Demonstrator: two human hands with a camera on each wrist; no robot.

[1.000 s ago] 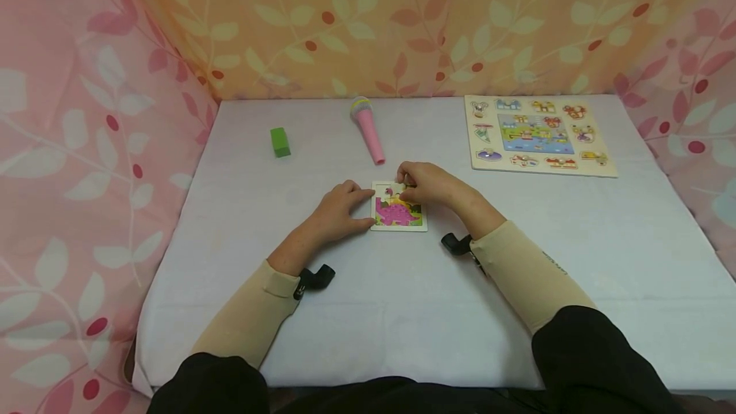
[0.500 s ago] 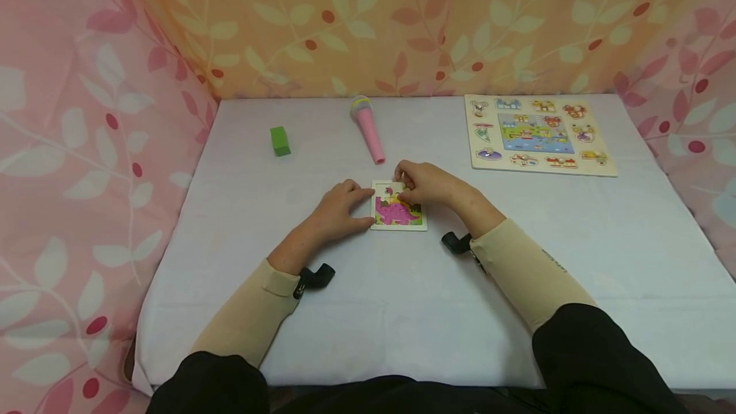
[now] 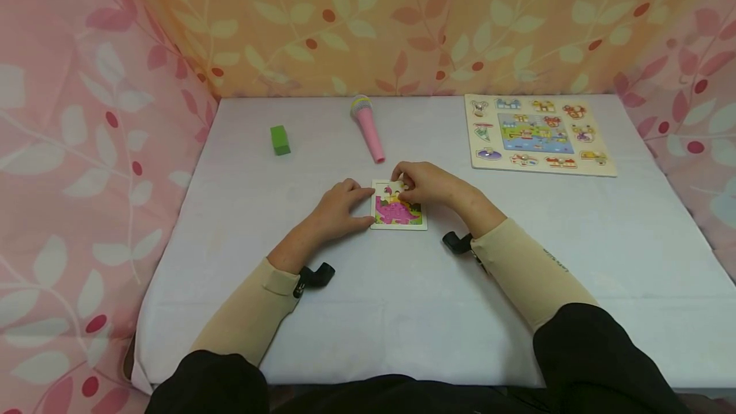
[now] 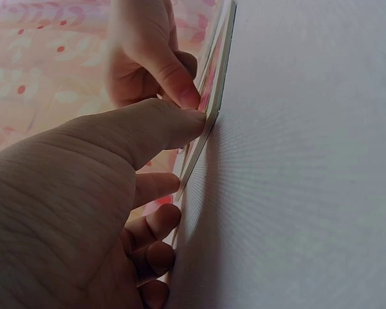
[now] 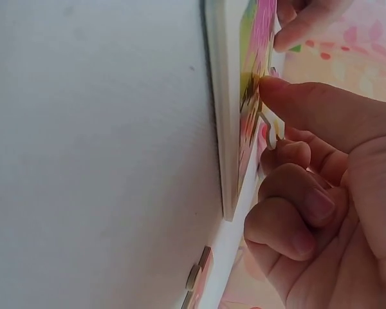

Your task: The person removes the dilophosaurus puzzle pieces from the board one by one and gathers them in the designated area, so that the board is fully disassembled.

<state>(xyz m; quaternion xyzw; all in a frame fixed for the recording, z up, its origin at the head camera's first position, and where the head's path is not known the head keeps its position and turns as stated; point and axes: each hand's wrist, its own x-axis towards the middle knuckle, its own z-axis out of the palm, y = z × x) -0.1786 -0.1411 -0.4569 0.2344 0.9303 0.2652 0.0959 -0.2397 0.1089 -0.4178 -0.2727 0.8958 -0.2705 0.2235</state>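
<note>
Looks like we're well into this dinosaur jigsaw, which lies flat between our hands: the pink body is filled in, and what's left seems to be up top by the pinch. Our right hand has a pale puzzle piece snug between thumb and finger, not sitting flush; can't tell if the fingers hide other gaps. Our left hand isn't gripping, just touching the near edge with thumb and index spread.

Right hand pinching puzzle piece, white tablecloth
</note>
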